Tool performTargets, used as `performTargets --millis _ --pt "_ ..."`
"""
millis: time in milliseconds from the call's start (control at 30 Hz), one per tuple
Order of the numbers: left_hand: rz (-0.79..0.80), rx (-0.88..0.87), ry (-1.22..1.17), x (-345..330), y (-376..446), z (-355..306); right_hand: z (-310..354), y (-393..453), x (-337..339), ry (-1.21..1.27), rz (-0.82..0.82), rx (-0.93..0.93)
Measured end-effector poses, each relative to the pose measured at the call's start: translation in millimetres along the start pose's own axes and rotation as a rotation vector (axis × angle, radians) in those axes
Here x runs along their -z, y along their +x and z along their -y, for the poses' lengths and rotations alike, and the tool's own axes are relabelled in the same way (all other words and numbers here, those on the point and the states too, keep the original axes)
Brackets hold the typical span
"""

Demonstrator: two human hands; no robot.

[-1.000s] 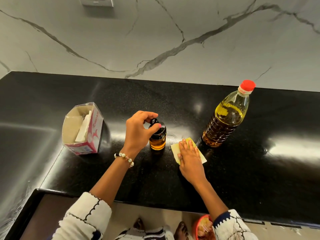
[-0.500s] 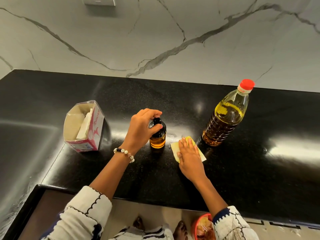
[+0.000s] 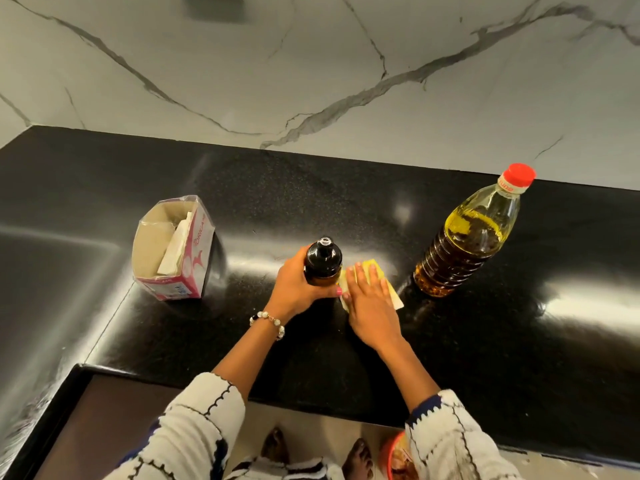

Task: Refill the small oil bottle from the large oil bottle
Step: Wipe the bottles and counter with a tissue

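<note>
A person's left hand [image 3: 298, 289], which moments ago pinched the cap, now grips the small dark-shouldered amber oil bottle [image 3: 322, 263] at counter centre, right hand [image 3: 369, 299] flat on a yellow cloth [image 3: 388, 285], the large red-capped clear plastic oil bottle [image 3: 467, 233] unopened at two o'clock.

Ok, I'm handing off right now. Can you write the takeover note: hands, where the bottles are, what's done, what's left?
Left hand: grips the small dark glass oil bottle, upright on the black stone counter.
Right hand: flat, pressing the yellow cloth on the counter beside that bottle.
Large clear plastic oil bottle: upright to the right, red cap on, untouched.
Done: small bottle's mouth looks uncapped.
Left: uncap the large bottle, pour, recap both.
</note>
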State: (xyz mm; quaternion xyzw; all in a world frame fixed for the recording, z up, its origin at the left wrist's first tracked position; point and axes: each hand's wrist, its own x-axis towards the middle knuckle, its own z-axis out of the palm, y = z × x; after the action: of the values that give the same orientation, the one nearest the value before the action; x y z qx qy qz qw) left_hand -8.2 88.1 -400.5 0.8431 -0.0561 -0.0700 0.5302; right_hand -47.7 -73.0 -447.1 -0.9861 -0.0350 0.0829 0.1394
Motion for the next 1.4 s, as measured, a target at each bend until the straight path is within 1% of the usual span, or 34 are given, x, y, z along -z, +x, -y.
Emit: performTargets --millis 67,200,300,367,433,533,567,600,633,733,800,867,933,1000,1067,1100,1133,1167,1200,1300,1367,1400 --pt "-0.02 -0.006 -0.005 -3.0 2.9 3.2 -10.2 -14.7 0.3 0.011 -0.023 0.003" --pt "-0.087 -0.041 0.053 -6.9 5.3 8.9 -28.5 -11.9 4.9 -0.018 -0.03 -0.112" --pt "-0.123 -0.063 0.061 -7.3 5.6 11.0 -20.7 8.7 4.4 -0.033 -0.045 -0.222" --pt "-0.158 -0.045 0.023 -2.5 7.6 11.9 -11.4 21.9 3.4 -0.039 -0.046 -0.234" --pt "-0.188 -0.011 -0.029 7.5 9.4 13.6 -0.3 26.7 2.3 -0.052 -0.025 -0.134" --pt "-0.213 0.009 -0.049 23.6 9.2 16.0 1.6 6.0 -0.3 -0.08 0.075 0.153" --pt "-0.215 0.008 -0.051 29.0 9.1 15.9 -4.7 -3.6 -0.1 -0.086 0.1 0.214" --pt "-0.213 0.007 -0.055 34.1 9.4 14.5 -14.8 -9.8 0.2 -0.09 0.114 0.225" --pt "-0.21 0.005 -0.059 39.5 10.0 12.1 -25.7 -11.1 2.8 -0.101 0.105 0.19" --pt "-0.221 0.006 -0.093 57.7 14.7 6.9 -36.7 17.0 10.2 -0.167 0.011 -0.024" --pt "-0.248 0.009 -0.109 66.2 15.1 4.8 -15.8 45.3 7.3 -0.154 -0.012 -0.122" --pt "-0.283 0.002 -0.094 74.6 14.3 3.6 21.4 67.1 -1.3 -0.123 -0.006 -0.124" --pt "-0.31 -0.008 -0.082 85.2 16.0 1.6 61.9 75.3 -13.4 -0.099 0.006 -0.021" --pt "-0.327 -0.012 -0.083 94.7 19.3 0.7 92.9 65.6 -22.1 -0.067 0.058 0.16" --pt "-0.331 -0.01 -0.077 100.6 19.8 2.8 97.5 43.2 -25.6 -0.066 0.131 0.365" --pt "-0.329 -0.01 -0.075 102.5 18.5 4.1 88.7 31.6 -24.7 -0.069 0.139 0.435" --pt "-0.322 -0.01 -0.074 103.8 17.1 5.7 74.1 22.1 -23.0 -0.062 0.122 0.457" --pt "-0.312 -0.011 -0.072 105.6 16.3 7.6 56.4 17.9 -20.5 -0.061 0.089 0.426" --pt "-0.301 -0.012 -0.067 107.1 15.9 8.7 36.8 17.8 -17.6 -0.073 0.053 0.342" --pt "-0.288 -0.014 -0.076 111.5 16.7 7.6 2.5 42.6 -5.8 -0.151 -0.052 -0.009" --pt "-0.294 -0.009 -0.087 114.2 16.6 5.4 19.0 68.1 -4.5 -0.163 -0.09 -0.148" --pt "-0.303 -0.006 -0.088 115.6 15.8 4.5 36.4 79.5 -9.2 -0.145 -0.076 -0.159"
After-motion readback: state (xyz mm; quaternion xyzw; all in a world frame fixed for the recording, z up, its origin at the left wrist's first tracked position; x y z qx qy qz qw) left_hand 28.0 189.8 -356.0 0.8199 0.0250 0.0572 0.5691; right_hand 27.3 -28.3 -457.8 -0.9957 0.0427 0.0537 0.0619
